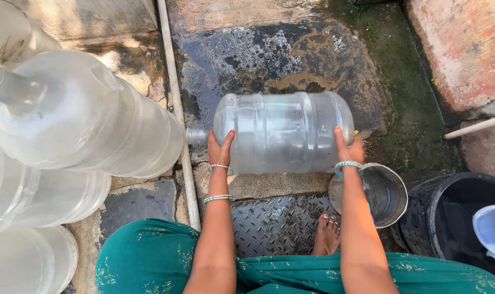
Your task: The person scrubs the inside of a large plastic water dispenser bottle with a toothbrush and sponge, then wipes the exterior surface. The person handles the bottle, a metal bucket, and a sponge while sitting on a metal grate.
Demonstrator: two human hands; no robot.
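Gripping a clear ribbed plastic water jug [283, 132] sideways, left hand [219, 149] and right hand [348, 148] clasping its ends above wet stone [269, 49].

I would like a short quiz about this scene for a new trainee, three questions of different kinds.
1. True or false: the large clear plastic water jug lies on its side between the left hand and the right hand.
2. What stands nearest the right wrist? A) round steel pot B) black plastic bucket C) thin white pipe
3. Fill in: the jug's neck points toward the person's ____ side.

Key: 1 true; 2 A; 3 left.
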